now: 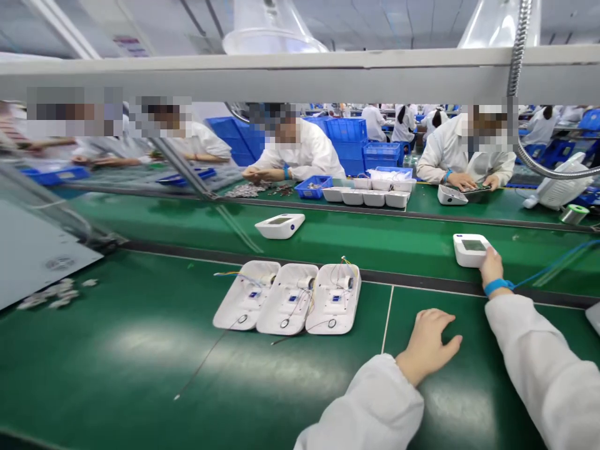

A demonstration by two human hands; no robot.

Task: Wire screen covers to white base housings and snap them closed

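Observation:
Stretched out over the belt, my right hand [492, 269] grips the corner of a white device with a grey display [471, 250]; it looks like a blood pressure monitor. A blue wrist strap [498, 287] is around that wrist. My left hand [429, 344] hovers over or rests on the green bench, fingers apart, holding nothing. Left of it lie three open white housings side by side: a left one [234, 306], a middle one [276, 312] and a right one [323, 315]. Thin wires and small blue parts show inside them.
Another white device [280, 226] sits on the green belt [375, 240]. Small whitish pieces [59, 294] lie at the left near a white panel [37, 250]. Across the belt, co-workers in white coats handle parts beside white trays [365, 197]. A metal beam [300, 78] crosses overhead.

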